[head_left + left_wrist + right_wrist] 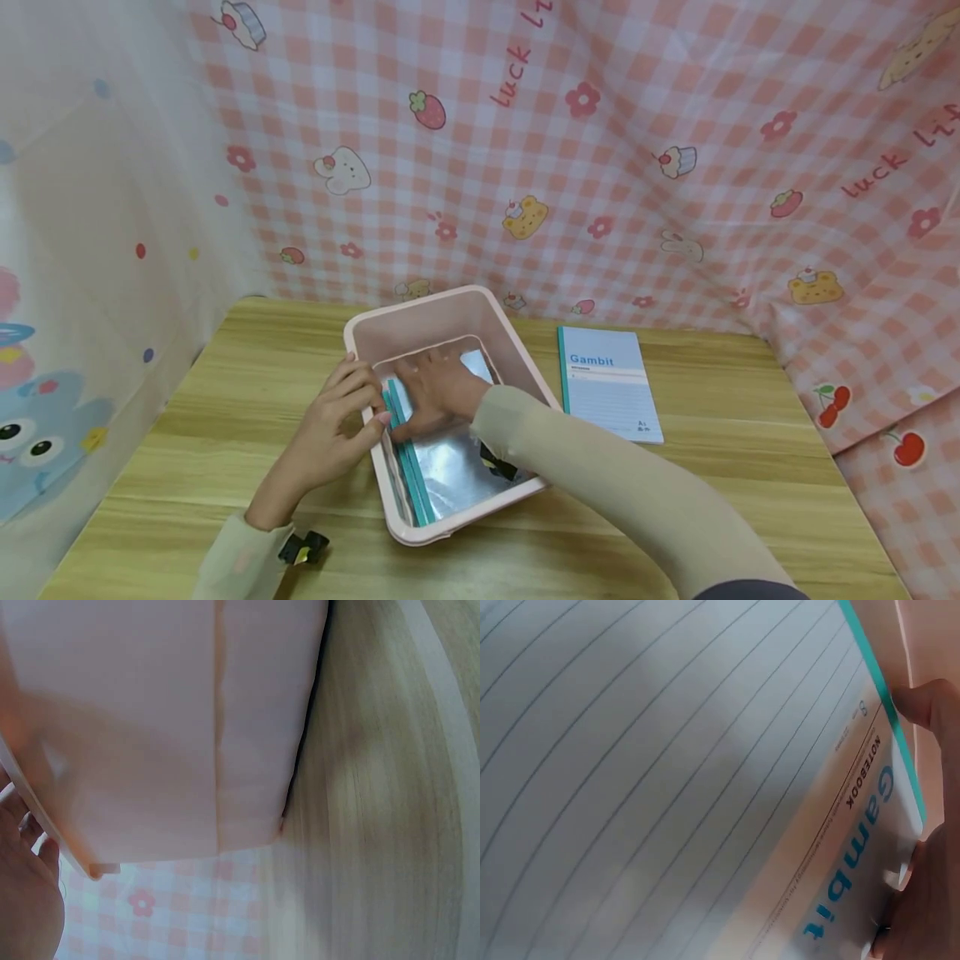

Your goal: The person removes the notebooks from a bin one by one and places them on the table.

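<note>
A pale pink plastic bin (517,350) stands on the table, its inside facing up. My left hand (337,425) grips its left rim; in the left wrist view the fingers (30,825) bend over that rim beside the outer wall. My right hand (438,392) reaches into the bin with fingers spread over a notebook (705,765). This has a lined cover, a teal spine and the word Gambit. The right thumb (922,701) lies along the spine edge. Two teal spines (408,458) run side by side along the bin's left wall, so notebooks overlap there.
Right of the bin, another Gambit notebook (607,383) lies face up on the wooden table (750,467). A pink checked cloth (480,183) hangs behind, and a pale curtain (97,250) hangs at the left.
</note>
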A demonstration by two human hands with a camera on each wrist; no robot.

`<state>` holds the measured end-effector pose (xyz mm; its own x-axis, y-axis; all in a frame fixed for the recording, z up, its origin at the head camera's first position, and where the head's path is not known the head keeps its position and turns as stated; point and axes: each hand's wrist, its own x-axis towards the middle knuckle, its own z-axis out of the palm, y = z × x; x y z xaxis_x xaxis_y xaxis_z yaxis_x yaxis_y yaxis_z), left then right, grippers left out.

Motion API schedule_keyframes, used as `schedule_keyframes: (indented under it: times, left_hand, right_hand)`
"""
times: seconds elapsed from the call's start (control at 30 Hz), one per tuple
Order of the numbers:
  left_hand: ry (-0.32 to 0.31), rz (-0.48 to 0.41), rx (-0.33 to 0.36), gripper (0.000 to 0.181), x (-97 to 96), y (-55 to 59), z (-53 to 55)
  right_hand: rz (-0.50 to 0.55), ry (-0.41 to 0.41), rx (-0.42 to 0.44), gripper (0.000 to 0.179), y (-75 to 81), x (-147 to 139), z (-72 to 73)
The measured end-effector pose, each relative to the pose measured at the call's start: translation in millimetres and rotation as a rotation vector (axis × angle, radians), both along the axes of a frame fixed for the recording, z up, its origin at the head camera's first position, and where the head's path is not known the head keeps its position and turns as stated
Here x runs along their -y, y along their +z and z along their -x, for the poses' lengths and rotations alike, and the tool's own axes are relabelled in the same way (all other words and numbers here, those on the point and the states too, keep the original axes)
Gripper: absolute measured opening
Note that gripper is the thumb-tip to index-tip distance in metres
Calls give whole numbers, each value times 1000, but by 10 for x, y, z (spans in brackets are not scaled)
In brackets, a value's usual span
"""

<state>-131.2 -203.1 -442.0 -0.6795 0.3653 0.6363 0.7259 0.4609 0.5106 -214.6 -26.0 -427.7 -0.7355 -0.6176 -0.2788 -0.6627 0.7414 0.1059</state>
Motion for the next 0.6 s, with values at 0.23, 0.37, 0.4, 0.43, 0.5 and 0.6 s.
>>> schedule_keyframes:
  times: [0.23,0.37,0.4,0.43,0.5,0.6]
  left_hand:
    - [10,9,23,15,4,12,-14]
    - [15,24,26,14,10,12,-16]
    - [17,27,24,14,10,12,-14]
    - [19,30,23,14,12,11,-12]
    - [19,31,22,14,13,10,-8]
    - [16,26,20,14,12,12,-3]
  right_hand:
    - [-5,-3,-62,106,8,14,17]
    - [32,15,-51,95,49,10,30]
    - [41,14,-56,94,63,6,37]
    - [49,13,-59,94,80,1,43]
    - [62,10,-63,92,116,-6,59]
    - [86,7,-61,87,170,-16,79]
